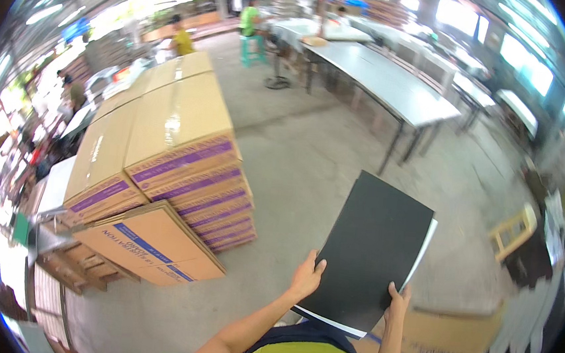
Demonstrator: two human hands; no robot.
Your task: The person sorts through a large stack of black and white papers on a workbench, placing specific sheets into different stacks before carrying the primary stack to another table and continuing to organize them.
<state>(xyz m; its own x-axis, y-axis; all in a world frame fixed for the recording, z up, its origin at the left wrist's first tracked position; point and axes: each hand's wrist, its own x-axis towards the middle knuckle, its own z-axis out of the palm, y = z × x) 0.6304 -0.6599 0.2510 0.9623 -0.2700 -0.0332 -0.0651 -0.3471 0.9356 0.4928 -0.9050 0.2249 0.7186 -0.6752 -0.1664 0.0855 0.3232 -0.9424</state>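
Observation:
A stack of black board sheets [377, 244], with white edges showing along its right side and bottom, is held in front of my body. My left hand [308, 275] grips its left edge, the thumb lying on the black face. On the lower right edge, my right hand [397, 304] does the same, its thumb on top. The other fingers of both hands are mostly hidden beneath the stack. The sheets slant, with their far end pointing ahead.
Taped cartons [180, 128] with purple bands are piled at left, flattened cardboard [158, 243] leaning on them. Another carton [442, 342] stands low at right. Ahead is a long white-topped table [383, 78]. A wooden frame [514, 231] is at far right. People [249, 20] are in the background.

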